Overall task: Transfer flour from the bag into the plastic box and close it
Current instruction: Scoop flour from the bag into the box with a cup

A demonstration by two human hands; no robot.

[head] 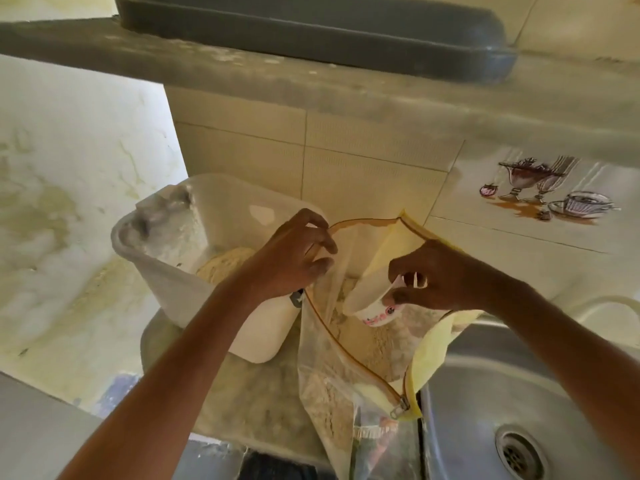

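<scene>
Holding the bag (349,344) open, the left hand (294,252) is pinching the near lip of its mouth between thumb and fingers (320,251), lifting the zippered edge so the opening is standing wide rather than sagging shut. That is giving the right hand (446,275) room to work: its fingers are grasping a small white cup (372,306) with pink print, tilted mouth-down inside the bag, apparently dipping toward the flour (377,341) lying in the bottom. Judging by this, a scoop is being loaded, not yet carried across.

The plastic box (180,271) is sitting on the table (249,386) at about ten o'clock from the bag, just beside it and leaning slightly, its mouth uncovered and a mound of flour already showing inside. No lid for it can be made out, so closing is still ahead. Keeping the box that near is making each trip of the cup short and limiting spills.

At five o'clock from the bag, the steel sink (485,393) with its drain (519,452) is lying right against the bag's yellow edge and zipper pull (400,407); flour tipped that way would be lost. A grey shelf (311,91) is running overhead at twelve o'clock, carrying a dark tray (311,32), and a tile (543,192) painted with glasses is sitting at two o'clock. The left forearm is crossing over the box's near corner, so the cup's path may need to be passing above that wrist.
</scene>
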